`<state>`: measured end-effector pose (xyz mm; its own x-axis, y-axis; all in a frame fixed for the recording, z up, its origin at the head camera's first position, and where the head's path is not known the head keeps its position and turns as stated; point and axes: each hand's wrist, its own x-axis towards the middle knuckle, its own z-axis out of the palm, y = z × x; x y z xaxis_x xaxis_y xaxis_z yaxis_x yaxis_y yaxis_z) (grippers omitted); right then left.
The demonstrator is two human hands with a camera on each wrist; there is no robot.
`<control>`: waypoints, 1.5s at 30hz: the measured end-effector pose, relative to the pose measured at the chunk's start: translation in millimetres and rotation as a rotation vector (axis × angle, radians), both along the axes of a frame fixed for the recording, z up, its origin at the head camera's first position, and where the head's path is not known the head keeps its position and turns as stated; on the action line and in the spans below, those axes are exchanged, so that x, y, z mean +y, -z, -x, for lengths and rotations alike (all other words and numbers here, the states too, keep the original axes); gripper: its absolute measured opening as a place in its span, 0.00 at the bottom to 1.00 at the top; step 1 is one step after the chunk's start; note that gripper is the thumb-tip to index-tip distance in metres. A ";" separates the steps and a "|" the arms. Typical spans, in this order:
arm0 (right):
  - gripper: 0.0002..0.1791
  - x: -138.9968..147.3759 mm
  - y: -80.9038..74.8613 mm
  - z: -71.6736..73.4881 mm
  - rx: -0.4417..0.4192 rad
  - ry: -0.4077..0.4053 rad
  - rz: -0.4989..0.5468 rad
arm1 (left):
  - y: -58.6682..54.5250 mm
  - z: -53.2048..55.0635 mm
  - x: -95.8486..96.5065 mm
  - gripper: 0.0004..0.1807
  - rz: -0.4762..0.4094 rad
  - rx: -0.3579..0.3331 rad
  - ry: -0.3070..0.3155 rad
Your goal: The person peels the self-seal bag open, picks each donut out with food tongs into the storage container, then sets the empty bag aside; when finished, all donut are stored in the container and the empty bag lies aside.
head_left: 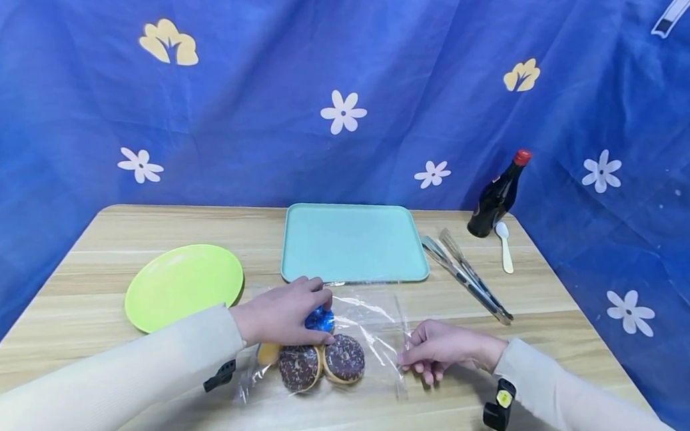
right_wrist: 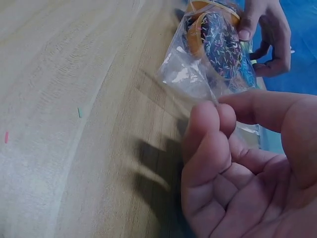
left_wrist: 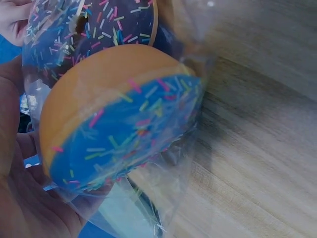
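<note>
A clear plastic bag (head_left: 376, 313) lies at the middle front of the table with doughnuts inside. Two have dark icing with sprinkles, the nearer-right doughnut (head_left: 344, 359) beside the left one (head_left: 299, 367). Behind them shows blue icing, and the left wrist view has a blue-iced doughnut (left_wrist: 124, 129) up close through the film. My left hand (head_left: 286, 313) grips the bag from above, its thumb and fingers curled about the blue part. At the bag's right edge, my right hand (head_left: 441, 347) pinches the film between thumb and forefinger, other fingers curled.
A green plate (head_left: 184, 287) lies to the left and a light-blue tray (head_left: 353, 241) behind the bag. Metal tongs (head_left: 469, 277), a small white spoon (head_left: 505, 248) and a dark red-capped bottle (head_left: 497, 198) are on the right. Blue cloth (head_left: 278, 113) hangs behind the table.
</note>
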<state>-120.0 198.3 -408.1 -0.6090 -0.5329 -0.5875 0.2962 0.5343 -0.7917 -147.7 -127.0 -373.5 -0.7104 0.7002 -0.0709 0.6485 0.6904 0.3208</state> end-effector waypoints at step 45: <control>0.18 14.0 5.6 19.1 1.151 -0.241 -0.291 | -1.5 0.0 0.2 0.28 0.033 -0.002 0.010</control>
<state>-139.1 212.3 -413.7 -0.7571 -0.6429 0.1161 -0.6341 0.6803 -0.3675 -147.8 -126.9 -372.1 -0.7036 0.7043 -0.0950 0.6545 0.6942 0.2995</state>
